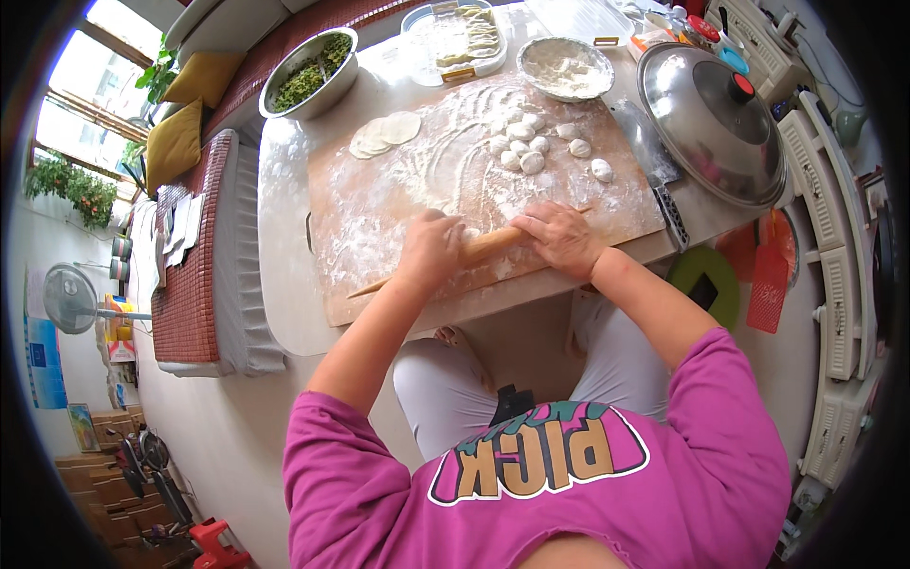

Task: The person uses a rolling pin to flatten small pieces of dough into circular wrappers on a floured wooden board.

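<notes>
A wooden rolling pin (491, 245) with tapered ends lies slantwise across the near part of a floured wooden board (370, 209). My right hand (561, 241) rests over its right part, fingers bent around it. My left hand (431, 250) is curled over its left part, fingertips beside a small whitish bit of dough (470, 233) behind the pin. How much of that dough lies beneath the pin is hidden. Beyond my hands sit several floured dough balls (531, 161), with one dough ball (602, 171) off to the right. Rolled round wrappers (384, 135) overlap at the far left of the board.
A steel bowl of chopped green filling (354, 80) stands at the far left. Behind the board are a container of dumplings (497, 59) and a flour bowl (603, 83). A cleaver (671, 209) lies along the right edge, beside a large domed pan lid (697, 123).
</notes>
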